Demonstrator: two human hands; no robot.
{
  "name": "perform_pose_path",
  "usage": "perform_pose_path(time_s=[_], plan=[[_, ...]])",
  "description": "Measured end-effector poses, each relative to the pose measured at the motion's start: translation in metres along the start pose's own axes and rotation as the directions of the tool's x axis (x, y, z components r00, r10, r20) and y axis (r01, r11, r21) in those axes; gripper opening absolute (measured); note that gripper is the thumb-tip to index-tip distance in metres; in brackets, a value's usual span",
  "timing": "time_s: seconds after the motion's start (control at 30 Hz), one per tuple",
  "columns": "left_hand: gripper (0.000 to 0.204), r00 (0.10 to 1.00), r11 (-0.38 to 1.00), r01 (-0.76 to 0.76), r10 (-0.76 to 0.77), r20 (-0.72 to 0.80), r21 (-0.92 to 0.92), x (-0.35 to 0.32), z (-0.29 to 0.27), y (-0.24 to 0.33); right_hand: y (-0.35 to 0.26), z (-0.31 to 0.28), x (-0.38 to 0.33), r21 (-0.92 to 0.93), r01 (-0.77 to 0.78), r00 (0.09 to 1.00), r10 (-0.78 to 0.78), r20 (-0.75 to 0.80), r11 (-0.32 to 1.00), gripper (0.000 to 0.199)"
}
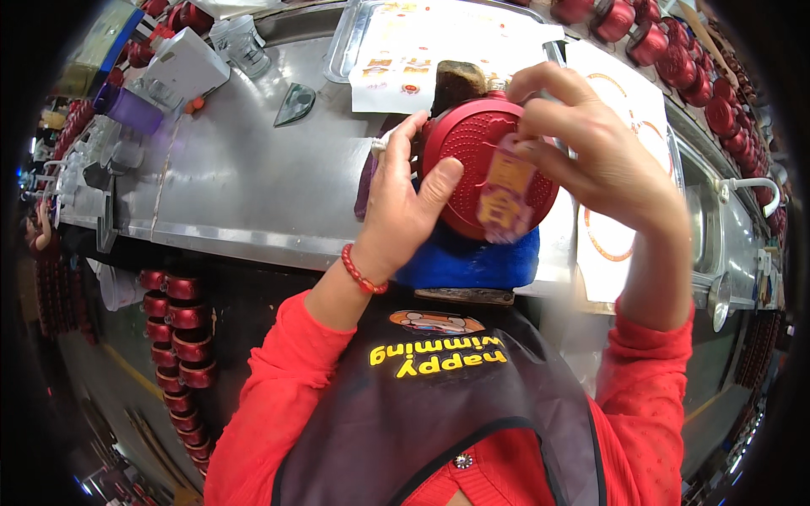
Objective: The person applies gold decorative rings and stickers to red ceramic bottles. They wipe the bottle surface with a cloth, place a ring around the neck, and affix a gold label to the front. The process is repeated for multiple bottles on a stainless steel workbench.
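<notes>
Left hand, thumb wide, holds a dimpled, round red piece against a velvety blue pad at the steel bench's near edge; right hand pinches a translucent, gold-patterned decal over its right side.

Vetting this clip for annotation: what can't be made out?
All in the head view:
Sticker: fine detail lost to blur.
Red pot: dotted face partly covered by sticker and right hand.
Blue cushion: upper part hidden by the red pot.
Tray: far end cut off by the top edge.
</notes>
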State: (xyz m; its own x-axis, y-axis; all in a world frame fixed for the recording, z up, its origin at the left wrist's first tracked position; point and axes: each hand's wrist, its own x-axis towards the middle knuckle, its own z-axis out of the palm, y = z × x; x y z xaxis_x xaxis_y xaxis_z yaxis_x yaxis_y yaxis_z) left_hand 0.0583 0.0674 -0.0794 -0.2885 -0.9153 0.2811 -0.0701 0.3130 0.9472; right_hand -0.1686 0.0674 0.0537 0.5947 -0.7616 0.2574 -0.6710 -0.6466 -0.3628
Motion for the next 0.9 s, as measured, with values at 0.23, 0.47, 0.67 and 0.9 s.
perform_pose_path(time_s=[0.23,0.47,0.67,0.9], plan=[[0.105,0.978,0.873,-0.189,0.207,0.009,0.449,-0.016,0.017,0.012,0.021,0.038,-0.012,-0.154,-0.046,0.980,0.014,-0.200,0.987,0.016],[0.108,0.982,0.857,-0.174,0.186,0.025,0.486,-0.019,0.018,0.012,0.023,0.040,-0.008,-0.099,-0.051,0.976,0.028,-0.216,0.994,0.019],[0.107,0.982,0.875,-0.174,0.187,0.017,0.453,-0.016,0.019,0.009,0.024,0.042,-0.007,-0.081,-0.036,0.971,0.016,-0.237,0.996,0.022],[0.106,0.985,0.882,-0.165,0.171,0.026,0.441,-0.017,0.019,0.013,0.024,0.043,-0.007,-0.059,-0.041,0.971,0.026,-0.239,0.997,0.023]])
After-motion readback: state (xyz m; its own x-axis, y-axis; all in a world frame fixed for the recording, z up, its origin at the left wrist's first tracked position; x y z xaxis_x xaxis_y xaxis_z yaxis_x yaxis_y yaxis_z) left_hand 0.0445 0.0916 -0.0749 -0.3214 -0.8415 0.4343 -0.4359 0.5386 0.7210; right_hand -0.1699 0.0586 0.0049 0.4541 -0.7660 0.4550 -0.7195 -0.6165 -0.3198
